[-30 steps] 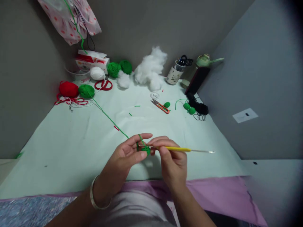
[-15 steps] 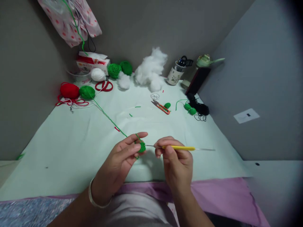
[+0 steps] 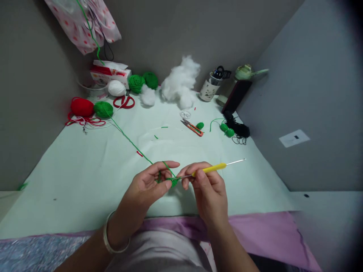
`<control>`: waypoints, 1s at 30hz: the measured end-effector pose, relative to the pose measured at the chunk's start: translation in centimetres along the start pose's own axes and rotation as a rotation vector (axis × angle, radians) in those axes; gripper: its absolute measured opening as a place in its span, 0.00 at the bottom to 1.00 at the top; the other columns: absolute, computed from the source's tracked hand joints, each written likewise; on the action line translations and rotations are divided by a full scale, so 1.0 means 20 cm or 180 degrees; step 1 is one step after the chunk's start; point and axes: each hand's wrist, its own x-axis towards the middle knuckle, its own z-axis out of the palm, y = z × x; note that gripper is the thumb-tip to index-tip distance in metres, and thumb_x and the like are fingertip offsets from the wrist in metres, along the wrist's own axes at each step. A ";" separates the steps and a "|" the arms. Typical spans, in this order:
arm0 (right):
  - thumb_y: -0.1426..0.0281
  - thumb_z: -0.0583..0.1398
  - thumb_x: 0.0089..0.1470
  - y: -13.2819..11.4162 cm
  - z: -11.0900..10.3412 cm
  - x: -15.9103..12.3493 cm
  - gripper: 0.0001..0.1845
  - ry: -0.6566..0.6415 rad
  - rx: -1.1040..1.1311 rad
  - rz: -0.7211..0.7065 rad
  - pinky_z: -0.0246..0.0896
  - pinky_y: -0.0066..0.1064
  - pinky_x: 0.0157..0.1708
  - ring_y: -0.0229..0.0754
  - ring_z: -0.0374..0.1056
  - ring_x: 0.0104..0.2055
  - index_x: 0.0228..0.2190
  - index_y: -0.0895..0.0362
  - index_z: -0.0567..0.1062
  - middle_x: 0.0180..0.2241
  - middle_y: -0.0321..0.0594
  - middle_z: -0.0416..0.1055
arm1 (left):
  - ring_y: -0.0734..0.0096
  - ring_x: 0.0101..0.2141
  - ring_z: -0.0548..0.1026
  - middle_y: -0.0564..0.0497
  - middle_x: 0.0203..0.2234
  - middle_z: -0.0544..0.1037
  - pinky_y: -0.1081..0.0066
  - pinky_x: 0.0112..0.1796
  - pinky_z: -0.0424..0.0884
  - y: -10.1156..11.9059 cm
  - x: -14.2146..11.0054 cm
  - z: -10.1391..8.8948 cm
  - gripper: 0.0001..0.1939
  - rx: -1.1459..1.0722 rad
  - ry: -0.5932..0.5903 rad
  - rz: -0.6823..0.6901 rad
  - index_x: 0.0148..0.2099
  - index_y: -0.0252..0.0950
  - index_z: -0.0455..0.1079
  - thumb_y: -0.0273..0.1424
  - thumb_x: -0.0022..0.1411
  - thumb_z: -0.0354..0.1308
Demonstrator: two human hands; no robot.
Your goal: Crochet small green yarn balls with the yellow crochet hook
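My left hand pinches a small green crochet piece between thumb and fingers. Its index finger is stretched out, with green yarn passing over it and running back to a green yarn ball. In my right hand is a crochet hook with a yellow handle, gripped like a pen. The hook's thin metal tip meets the top of the green piece, partly hidden by fingers and yarn. The hook's other metal end points up to the right.
Orange thread snips lie mid-table beside a small green crochet piece. Behind are white stuffing, red-handled scissors, a red yarn ball and a pen cup. Black yarn lies at right, near the grey partition.
My right hand has moved slightly left, and the hook has tilted so its rear end points higher. The green piece has turned in my left hand, with yarn now meeting the hook's tip.
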 end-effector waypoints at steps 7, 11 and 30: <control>0.78 0.57 0.67 0.01 0.00 -0.07 0.19 -0.0598 -0.2368 -0.1751 0.75 0.39 0.43 0.46 0.77 0.45 0.54 0.51 0.76 0.44 0.45 0.81 | 0.70 0.37 0.70 0.54 0.32 0.75 0.73 0.43 0.67 -0.05 0.00 0.02 0.18 0.0519 0.0465 0.0510 0.51 0.44 0.82 0.25 0.59 0.69; 0.78 0.61 0.64 0.04 -0.01 -0.08 0.23 -0.0539 -0.3123 -0.2156 0.76 0.39 0.44 0.48 0.78 0.48 0.57 0.48 0.77 0.47 0.46 0.80 | 0.80 0.25 0.61 0.58 0.26 0.70 0.79 0.29 0.63 -0.04 0.00 0.04 0.24 -0.0569 0.0073 -0.0212 0.58 0.41 0.79 0.31 0.58 0.73; 0.79 0.61 0.64 0.04 0.00 -0.08 0.22 -0.0276 -0.2532 -0.1932 0.76 0.38 0.43 0.45 0.77 0.46 0.55 0.47 0.80 0.47 0.44 0.80 | 0.82 0.22 0.54 0.60 0.22 0.66 0.80 0.31 0.65 0.00 0.00 0.04 0.22 -0.1010 -0.0099 -0.0534 0.56 0.38 0.81 0.33 0.59 0.72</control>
